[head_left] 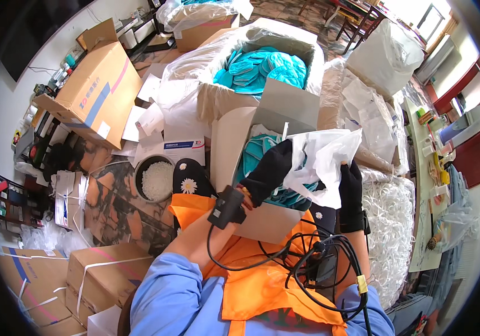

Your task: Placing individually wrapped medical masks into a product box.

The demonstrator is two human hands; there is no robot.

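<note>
A crumpled white plastic bag [321, 168] hangs between my two hands, over an open carton. My right hand [351, 190], in a black glove with bare fingertips, pinches the bag's right edge. My left hand [268, 173], also black-gloved with a device strapped at the wrist, meets the bag's left side; its fingers are hidden behind the plastic. Below, the open white carton [231, 140] sits at my lap with flaps raised. Teal folded fabric pieces [255, 151] fill it, partly covered by the bag and my left hand.
Beyond stands a large lined box [312, 47] heaped with teal pieces [268, 67]. A bowl of white bits [157, 179] is on the floor at left. Brown cartons [97, 84] stand left; a bale of white straps [385, 224] lies right. Black cables [312, 252] loop over my lap.
</note>
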